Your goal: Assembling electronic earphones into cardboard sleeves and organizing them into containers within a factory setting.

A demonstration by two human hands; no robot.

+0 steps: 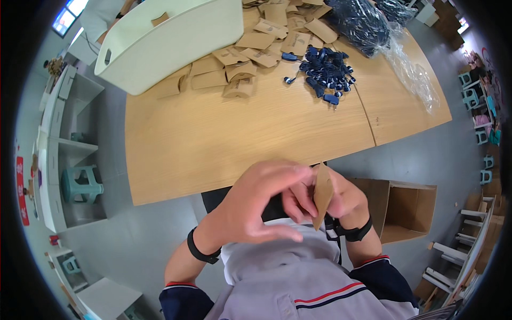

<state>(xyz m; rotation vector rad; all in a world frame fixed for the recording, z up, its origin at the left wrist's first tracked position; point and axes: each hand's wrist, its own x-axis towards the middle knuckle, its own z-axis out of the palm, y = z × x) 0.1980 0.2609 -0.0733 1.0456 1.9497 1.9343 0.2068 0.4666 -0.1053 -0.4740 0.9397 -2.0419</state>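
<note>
Close to my body, just past the table's near edge, my right hand (pixel 345 196) grips a small brown cardboard pillow box (pixel 323 196), which is turned nearly edge-on. My left hand (pixel 256 200) is beside it on the left, thumb and fingers spread apart, with nothing visible in its grasp. Whether its far fingertips touch the box I cannot tell. Farther off on the table lies a tangled heap of dark blue earphones (pixel 328 70). To its left spreads a loose pile of similar brown pillow boxes (pixel 258 41).
A large cream plastic bin (pixel 176 47) stands on the table (pixel 240 128) at the far left, with a bit of cardboard inside. A clear plastic bag of dark blue items (pixel 358 25) lies at the far right. An open cardboard box (pixel 408 210) is on the floor to my right.
</note>
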